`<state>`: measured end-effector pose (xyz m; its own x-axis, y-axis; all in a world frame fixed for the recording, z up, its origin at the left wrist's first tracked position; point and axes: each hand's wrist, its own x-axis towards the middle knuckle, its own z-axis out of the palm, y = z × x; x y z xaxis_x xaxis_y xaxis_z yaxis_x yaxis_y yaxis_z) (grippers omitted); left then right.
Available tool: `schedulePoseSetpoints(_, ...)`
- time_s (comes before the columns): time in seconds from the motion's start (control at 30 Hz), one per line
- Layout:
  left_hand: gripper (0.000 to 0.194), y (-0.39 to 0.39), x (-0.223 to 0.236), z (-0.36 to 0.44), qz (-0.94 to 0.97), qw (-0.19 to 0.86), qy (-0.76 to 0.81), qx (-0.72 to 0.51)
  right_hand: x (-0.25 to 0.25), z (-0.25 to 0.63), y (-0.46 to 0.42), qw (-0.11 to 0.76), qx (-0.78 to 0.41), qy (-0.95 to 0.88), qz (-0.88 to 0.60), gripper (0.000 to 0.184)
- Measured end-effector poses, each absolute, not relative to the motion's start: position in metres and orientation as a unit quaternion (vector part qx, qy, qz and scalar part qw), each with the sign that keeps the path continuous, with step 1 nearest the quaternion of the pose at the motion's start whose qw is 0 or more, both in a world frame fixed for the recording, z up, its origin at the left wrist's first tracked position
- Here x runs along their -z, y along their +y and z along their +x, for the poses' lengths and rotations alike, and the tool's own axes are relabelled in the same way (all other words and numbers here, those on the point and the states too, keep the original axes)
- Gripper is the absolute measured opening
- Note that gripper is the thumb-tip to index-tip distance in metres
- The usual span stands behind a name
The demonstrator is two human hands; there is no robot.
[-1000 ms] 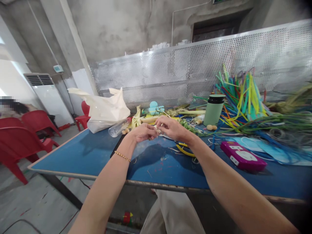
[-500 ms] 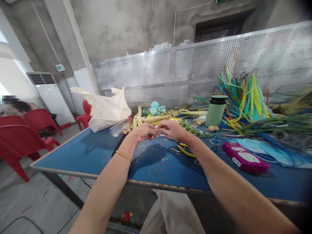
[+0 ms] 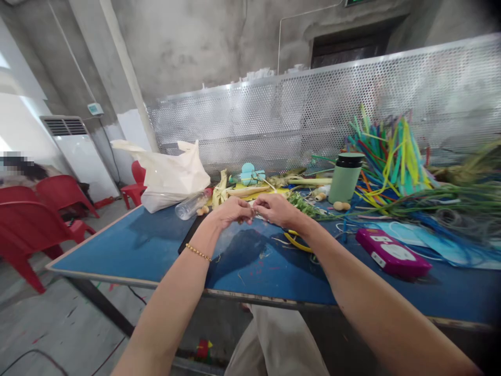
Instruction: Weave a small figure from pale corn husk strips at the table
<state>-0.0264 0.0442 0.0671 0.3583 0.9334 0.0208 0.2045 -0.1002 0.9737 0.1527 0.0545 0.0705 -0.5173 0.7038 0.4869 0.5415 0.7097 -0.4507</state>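
My left hand (image 3: 230, 211) and my right hand (image 3: 275, 209) meet fingertip to fingertip above the blue table (image 3: 136, 248). Both are closed in a pinch on a small pale piece between them, too small to name. A gold bead bracelet (image 3: 197, 252) sits on my left wrist. Under my right wrist lies a yellow-handled tool (image 3: 295, 241). A dark flat object (image 3: 188, 237) lies on the table below my left hand.
A white plastic bag (image 3: 170, 175) and a clear bottle (image 3: 191, 204) lie at the back left. A green tumbler (image 3: 344, 177), coloured strips (image 3: 387, 154), green leaves (image 3: 442, 201) and a magenta box (image 3: 393, 253) fill the right. Red chairs (image 3: 27, 219) stand left of the table, and a perforated metal screen (image 3: 274, 120) stands behind it.
My right hand has dropped a little and closed in on my left hand; the fingertips now touch in a tighter pinch. The camera has shifted slightly.
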Motion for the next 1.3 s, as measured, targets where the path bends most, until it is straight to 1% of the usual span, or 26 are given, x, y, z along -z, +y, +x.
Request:
schedulePoseSetpoints(0.1,0.006,0.042,-0.068,-0.022,0.630,0.514,0.444,-0.377,-0.070,0.150,0.054,0.331,-0.147,-0.846,-0.392,0.015)
schedulePoseSetpoints(0.27,0.011,0.046,-0.065,-0.018,0.601,0.521,0.429,-0.428,-0.069,0.148,0.057,0.357,-0.159,-0.822,-0.415,0.014)
schedulePoseSetpoints(0.47,0.012,0.051,-0.062,-0.021,0.571,0.550,0.396,-0.463,-0.067,0.150,0.062,0.405,-0.218,-0.794,-0.398,0.013)
schedulePoseSetpoints(0.53,0.011,0.051,-0.062,-0.023,0.560,0.568,0.380,-0.468,-0.067,0.151,0.063,0.427,-0.194,-0.795,-0.385,0.011)
schedulePoseSetpoints(0.6,0.012,0.052,-0.062,-0.025,0.553,0.580,0.371,-0.470,-0.067,0.152,0.065,0.451,-0.141,-0.802,-0.367,0.011)
schedulePoseSetpoints(0.67,0.013,0.053,-0.061,-0.026,0.548,0.583,0.366,-0.474,-0.068,0.153,0.066,0.478,-0.086,-0.803,-0.345,0.008)
schedulePoseSetpoints(0.73,0.013,0.055,-0.060,-0.026,0.548,0.579,0.363,-0.482,-0.069,0.154,0.066,0.495,-0.058,-0.802,-0.328,0.007)
schedulePoseSetpoints(0.83,0.011,0.057,-0.058,-0.026,0.553,0.571,0.359,-0.489,-0.070,0.153,0.065,0.485,-0.062,-0.810,-0.325,0.008)
schedulePoseSetpoints(1.07,0.015,0.053,-0.059,-0.026,0.564,0.577,0.335,-0.487,-0.072,0.155,0.061,0.421,-0.068,-0.817,-0.389,0.014)
schedulePoseSetpoints(1.3,0.015,0.050,-0.063,-0.025,0.568,0.585,0.340,-0.468,-0.073,0.157,0.061,0.396,-0.065,-0.826,-0.396,0.010)
